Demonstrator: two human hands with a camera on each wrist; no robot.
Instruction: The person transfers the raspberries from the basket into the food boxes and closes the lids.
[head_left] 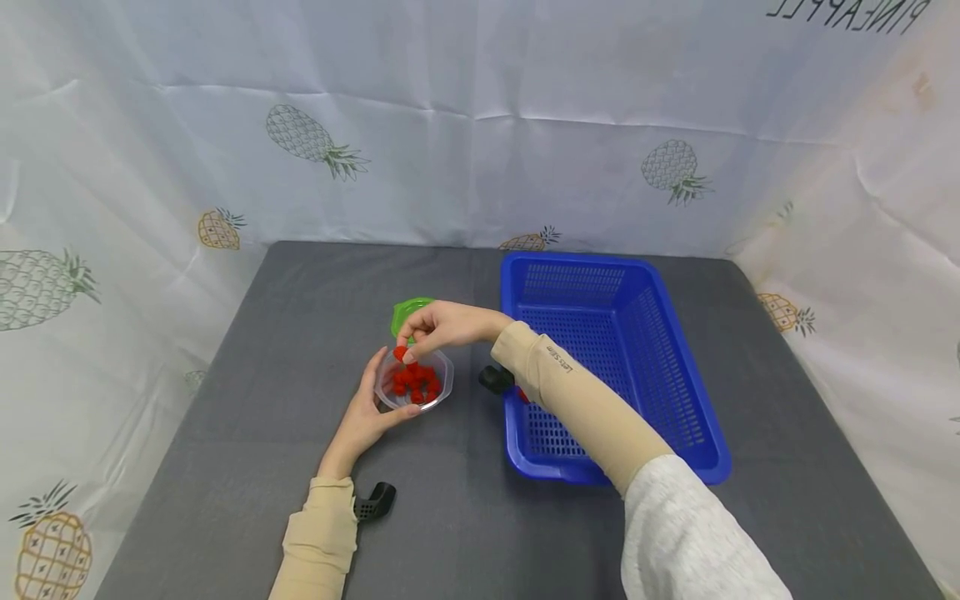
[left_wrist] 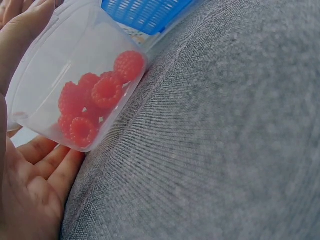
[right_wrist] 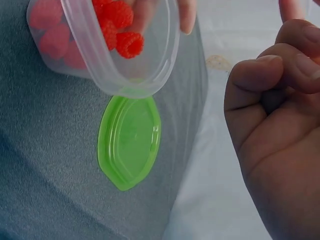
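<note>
A clear plastic container (head_left: 446, 367) stands on the grey table with several raspberries (head_left: 416, 386) inside. My left hand (head_left: 362, 423) holds it from the left side, fingers along the far side and thumb at the near rim. Through its wall the left wrist view shows raspberries (left_wrist: 95, 100) heaped at the bottom. Over the container's far rim, my right hand (head_left: 453, 323) pinches one raspberry (head_left: 401, 353) between thumb and fingertips. In the right wrist view that hand (right_wrist: 280, 120) has curled fingers, and the pinched raspberry is out of sight.
A green lid (head_left: 403, 313) lies just behind the container, partly covered by my right hand. To the right is a blue plastic basket (head_left: 693, 392), with my right forearm across it. A bit of red (head_left: 522, 395) shows inside its left wall. A pineapple-print curtain (head_left: 480, 150) surrounds the table.
</note>
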